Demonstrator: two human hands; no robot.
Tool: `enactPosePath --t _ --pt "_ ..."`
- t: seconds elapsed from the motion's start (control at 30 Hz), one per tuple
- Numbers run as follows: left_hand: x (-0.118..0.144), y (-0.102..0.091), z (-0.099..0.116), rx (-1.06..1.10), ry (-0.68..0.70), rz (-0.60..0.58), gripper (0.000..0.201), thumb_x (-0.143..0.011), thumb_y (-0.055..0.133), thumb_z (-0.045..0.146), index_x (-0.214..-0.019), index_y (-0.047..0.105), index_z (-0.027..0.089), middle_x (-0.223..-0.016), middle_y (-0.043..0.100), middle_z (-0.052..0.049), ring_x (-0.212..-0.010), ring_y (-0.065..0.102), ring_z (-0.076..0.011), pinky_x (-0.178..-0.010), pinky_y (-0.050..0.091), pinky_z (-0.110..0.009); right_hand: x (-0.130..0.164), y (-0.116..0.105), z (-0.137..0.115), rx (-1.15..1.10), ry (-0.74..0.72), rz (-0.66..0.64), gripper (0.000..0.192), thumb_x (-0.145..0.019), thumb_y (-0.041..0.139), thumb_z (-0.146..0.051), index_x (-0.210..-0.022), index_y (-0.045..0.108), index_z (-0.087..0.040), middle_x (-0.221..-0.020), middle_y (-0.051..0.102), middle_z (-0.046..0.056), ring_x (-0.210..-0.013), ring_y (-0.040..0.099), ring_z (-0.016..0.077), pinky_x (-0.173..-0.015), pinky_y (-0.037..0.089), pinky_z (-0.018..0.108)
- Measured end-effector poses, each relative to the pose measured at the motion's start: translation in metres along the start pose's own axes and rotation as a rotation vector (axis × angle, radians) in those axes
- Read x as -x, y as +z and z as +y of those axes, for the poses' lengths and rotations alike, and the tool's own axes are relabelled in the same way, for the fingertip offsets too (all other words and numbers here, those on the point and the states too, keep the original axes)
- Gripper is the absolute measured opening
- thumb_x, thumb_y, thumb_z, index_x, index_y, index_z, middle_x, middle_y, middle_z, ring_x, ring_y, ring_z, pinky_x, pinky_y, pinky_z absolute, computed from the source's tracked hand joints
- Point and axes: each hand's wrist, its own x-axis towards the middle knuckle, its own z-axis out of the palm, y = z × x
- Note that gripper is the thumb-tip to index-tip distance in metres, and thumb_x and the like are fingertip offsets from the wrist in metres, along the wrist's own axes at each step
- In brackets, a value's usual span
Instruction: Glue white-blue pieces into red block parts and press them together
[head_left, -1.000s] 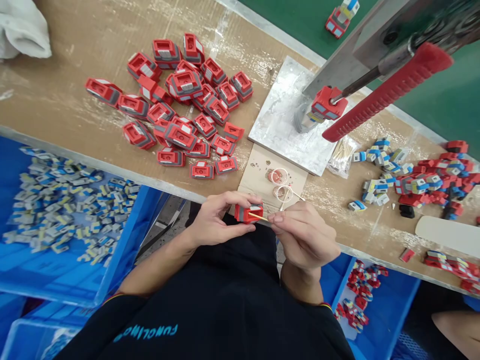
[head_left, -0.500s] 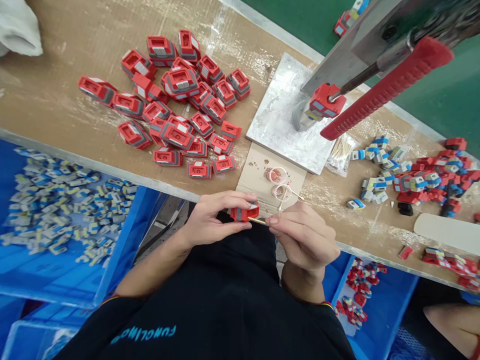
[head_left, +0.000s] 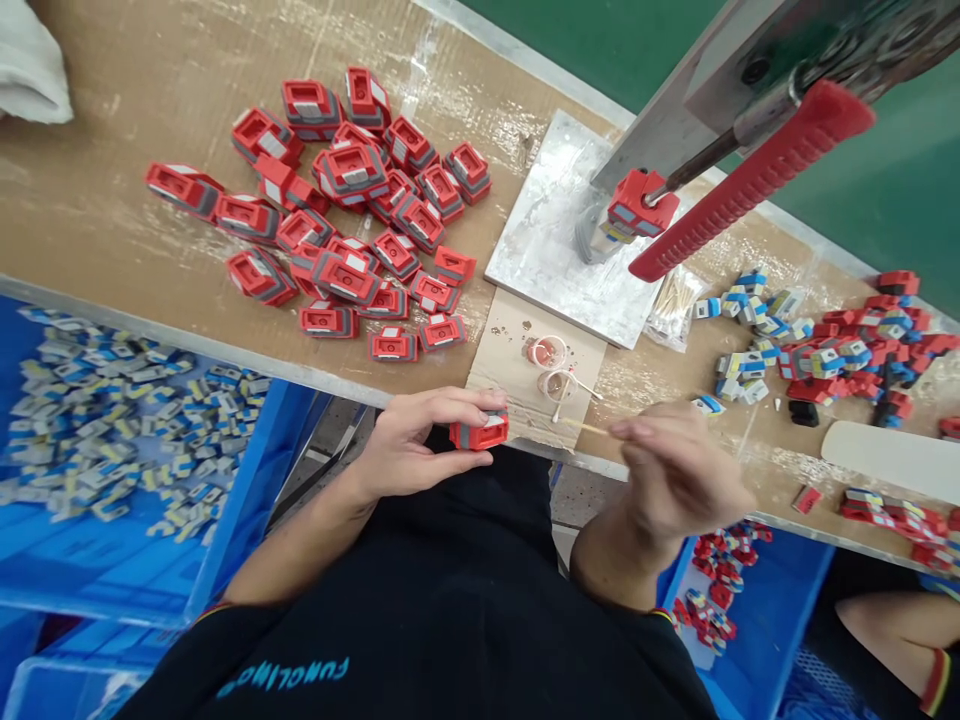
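Red part (head_left: 478, 432): a small red and grey block, held just off the near edge of the worktop (head_left: 90, 200), above the person's lap.
Left hand (head_left: 411, 447): closed around the red part, thumb below, fingers over the top.
Right hand (head_left: 679, 470): blurred, apart from the red part, pinching a thin wooden stick (head_left: 583, 426) whose tip points toward the glue rings (head_left: 551, 368).
Glue rings: two small clear rings on a cardboard scrap (head_left: 517, 330) at the worktop edge.
Pile of red parts (head_left: 352, 215): spread on the worktop beyond the left hand.
Press (head_left: 750, 180): red-handled lever over a metal plate (head_left: 547, 240), a red piece seated under it.
Blue bin (head_left: 112, 430): left, below the worktop, holding small grey, blue and yellow pieces.
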Motion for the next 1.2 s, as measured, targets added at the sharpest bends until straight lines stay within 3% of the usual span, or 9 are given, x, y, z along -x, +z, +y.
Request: enactPosePath --t 0.2,0.33,0.5,0.57,0.7,0.9,0.97,1.1,1.2 --pt "0.002 -0.001 -0.004 0.118 -0.050 0.033 0.045 -0.078 0.092 0.005 -0.116 0.076 0.025 -0.126 0.083 -0.010 -0.120 0.080 -0.0279 -0.104 0.068 -0.039 0.004 -0.003 0.024 0.178 0.051 -0.361 0.028 -0.097 0.073 -0.010 -0.114 0.078 -0.031 -0.096 0.081 0.002 -0.084 0.071 0.0212 -0.074 0.056 0.038" --pt "0.001 -0.004 0.001 0.127 -0.067 0.078 0.042 -0.078 0.090 0.001 -0.110 0.076 0.024 -0.126 0.082 -0.010 -0.118 0.080 -0.0289 -0.099 0.070 -0.038 0.014 -0.007 0.033 0.178 0.086 -0.442 0.030 -0.100 0.072 -0.025 -0.128 0.074 -0.033 -0.113 0.074 0.007 -0.102 0.068 0.0250 -0.082 0.058 0.040" --pt "0.007 -0.013 0.009 0.109 -0.150 0.206 0.045 -0.077 0.088 -0.001 -0.111 0.074 0.024 -0.121 0.085 -0.006 -0.115 0.082 -0.0277 -0.087 0.073 -0.029 0.025 -0.084 0.072 0.416 0.281 0.059 0.036 -0.101 0.064 -0.045 -0.134 0.067 -0.030 -0.117 0.065 0.009 -0.092 0.064 0.0236 -0.072 0.053 0.038" --pt "0.009 -0.014 0.009 0.111 -0.218 0.247 0.045 -0.077 0.089 0.002 -0.113 0.073 0.025 -0.122 0.084 -0.005 -0.113 0.082 -0.0261 -0.085 0.073 -0.026 0.021 -0.112 0.092 0.641 0.333 0.115 0.028 -0.101 0.063 -0.041 -0.123 0.072 -0.028 -0.112 0.068 0.009 -0.094 0.064 0.0259 -0.081 0.054 0.042" --pt "0.005 -0.010 0.010 0.120 -0.274 0.221 0.032 -0.081 0.089 0.009 -0.106 0.075 0.025 -0.130 0.082 -0.005 -0.116 0.081 -0.0266 -0.091 0.072 -0.026 -0.010 -0.120 0.136 0.858 0.310 -0.206 0.028 -0.100 0.059 -0.030 -0.123 0.076 -0.027 -0.122 0.072 0.012 -0.112 0.062 0.0328 -0.104 0.051 0.053" --pt "-0.002 -0.003 0.016 0.076 -0.235 0.253 0.031 -0.077 0.096 0.020 -0.101 0.076 0.022 -0.119 0.085 -0.010 -0.112 0.082 -0.0320 -0.088 0.073 -0.031 -0.070 -0.096 0.172 0.762 0.298 -0.597 0.031 -0.091 0.058 -0.015 -0.110 0.080 -0.024 -0.112 0.078 0.012 -0.106 0.062 0.0326 -0.102 0.051 0.054" --pt "0.002 -0.003 0.015 0.065 -0.238 0.273 0.034 -0.078 0.095 0.021 -0.105 0.074 0.021 -0.115 0.086 -0.011 -0.107 0.083 -0.0322 -0.085 0.073 -0.032 -0.068 -0.098 0.163 0.633 0.341 -0.474 0.022 -0.089 0.064 -0.020 -0.107 0.078 -0.023 -0.104 0.077 0.012 -0.100 0.064 0.0303 -0.097 0.053 0.051" --pt "0.003 0.003 0.012 0.069 -0.260 0.262 0.034 -0.082 0.092 0.022 -0.111 0.074 0.020 -0.112 0.086 -0.010 -0.098 0.085 -0.0292 -0.076 0.073 -0.028 -0.031 -0.094 0.119 0.091 0.383 0.053 0.030 -0.091 0.076 -0.040 -0.117 0.068 -0.028 -0.093 0.070 0.002 -0.078 0.065 0.0183 -0.072 0.056 0.033" --pt "-0.009 0.017 0.013 0.061 -0.233 0.201 0.031 -0.085 0.090 0.022 -0.113 0.076 0.020 -0.109 0.087 -0.010 -0.094 0.086 -0.0253 -0.072 0.071 -0.023 -0.003 -0.069 0.082 -0.320 0.381 0.193 0.042 -0.089 0.082 -0.055 -0.121 0.064 -0.034 -0.088 0.067 -0.003 -0.066 0.063 0.0134 -0.056 0.050 0.024"
